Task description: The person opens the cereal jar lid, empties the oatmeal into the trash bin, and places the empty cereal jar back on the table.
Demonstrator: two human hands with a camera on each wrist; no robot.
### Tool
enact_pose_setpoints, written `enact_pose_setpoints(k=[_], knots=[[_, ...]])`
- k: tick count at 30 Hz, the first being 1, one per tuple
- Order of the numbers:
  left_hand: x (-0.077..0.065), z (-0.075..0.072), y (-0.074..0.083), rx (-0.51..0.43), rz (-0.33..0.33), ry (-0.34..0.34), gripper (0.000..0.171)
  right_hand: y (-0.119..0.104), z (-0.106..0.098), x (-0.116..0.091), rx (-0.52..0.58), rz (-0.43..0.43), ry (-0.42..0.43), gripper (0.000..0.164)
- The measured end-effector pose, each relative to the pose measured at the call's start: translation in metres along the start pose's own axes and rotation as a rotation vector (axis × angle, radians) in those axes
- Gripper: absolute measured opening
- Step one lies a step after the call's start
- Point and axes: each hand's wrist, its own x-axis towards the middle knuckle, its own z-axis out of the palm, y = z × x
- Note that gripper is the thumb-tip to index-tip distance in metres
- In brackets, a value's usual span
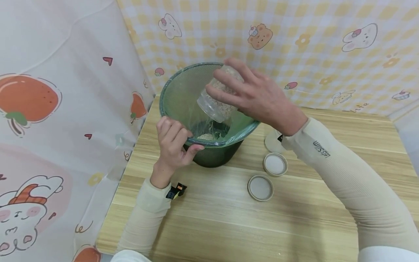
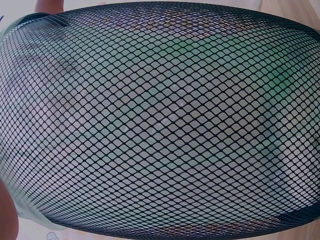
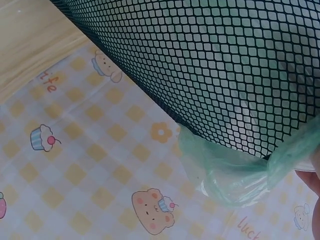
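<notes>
In the head view my right hand grips a clear jar of pale flakes, tipped with its mouth down over a dark mesh bin. Flakes fall from the jar, and a small pale heap lies inside the bin. A thin green plastic bag lines the bin and folds over its rim. At the near left, my left hand holds that rim, thumb outside. The mesh wall fills the left wrist view. In the right wrist view the bag's loose edge hangs past the mesh.
Two round lids lie on the wooden table right of the bin. A white round object sits partly hidden under my right wrist. Patterned cloth stands behind the table, and another cloth hangs at the left.
</notes>
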Motion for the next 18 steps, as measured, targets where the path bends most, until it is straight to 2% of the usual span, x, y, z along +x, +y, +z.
enact_pose_setpoints(k=[6,18], knots=[[0.001,-0.0002,-0.0006,-0.003,0.006,0.001,0.056,0.0007,-0.0002,-0.0002,0.015,0.012,0.013,0.069],[0.0015,-0.0004,-0.0003,-0.003,0.006,-0.005,0.056,0.0003,-0.0014,0.0004,-0.028,-0.002,0.004,0.062]])
